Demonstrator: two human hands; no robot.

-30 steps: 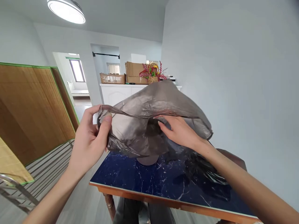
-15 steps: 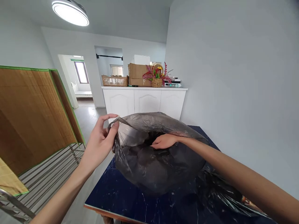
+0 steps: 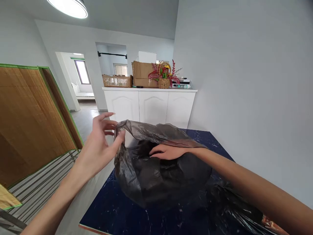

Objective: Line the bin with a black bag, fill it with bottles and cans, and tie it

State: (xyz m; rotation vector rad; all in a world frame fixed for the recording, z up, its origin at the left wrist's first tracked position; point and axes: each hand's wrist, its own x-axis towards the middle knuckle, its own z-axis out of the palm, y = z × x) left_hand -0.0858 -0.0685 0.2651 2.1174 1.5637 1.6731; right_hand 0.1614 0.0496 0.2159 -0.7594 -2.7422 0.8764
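A thin black plastic bag [image 3: 166, 176] lies spread on a dark blue marbled table [image 3: 102, 209], with its mouth held up and facing me. My left hand [image 3: 100, 143] pinches the left edge of that mouth between thumb and fingers; some of its fingers stick out loosely. Through the opening reaches my right hand [image 3: 171, 152], its fingers stretched to the left and slightly apart over dark folds of plastic. I make out nothing between them. What lies deeper in the bag is hidden.
Another crumpled black bag [image 3: 234, 209] lies under my right forearm. A grey wall [image 3: 239, 81] rises close on the right. Left stands a metal rack [image 3: 41, 182] with a bamboo mat [image 3: 29, 120]. Beyond is a white cabinet [image 3: 153, 106] bearing cardboard boxes [image 3: 117, 81] and a flower basket [image 3: 163, 83].
My right hand has shifted slightly left inside the bag. The upper rim of the bag has sagged and crumpled. My left hand still grips the edge, a little further left, and the camera view has shifted.
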